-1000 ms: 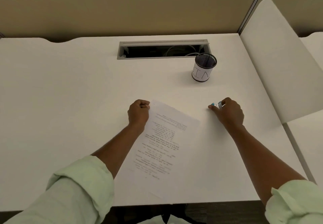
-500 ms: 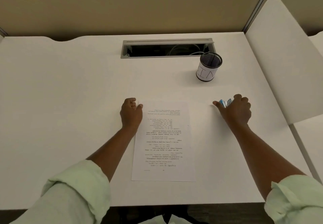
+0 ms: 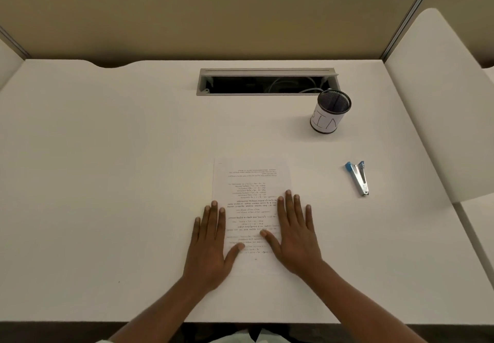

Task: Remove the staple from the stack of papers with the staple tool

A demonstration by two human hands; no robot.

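The staple itself I cannot find; it may sit at a far corner of the stack of papers (image 3: 251, 182), but the print there is too small and blurred to read. The near corners of the stack are covered by my palms. I count one stack, lying flat on the tabletop (image 3: 107, 182) in front of me. My left hand (image 3: 211, 246) lies flat on its left edge and my right hand (image 3: 294, 235) on its right edge, both with fingers spread and no grip on anything. One staple tool (image 3: 358, 178), blue and metal, lies alone well to the right of the papers. One mesh cup (image 3: 331, 111) stands beyond it, next to a cable slot (image 3: 267, 82).
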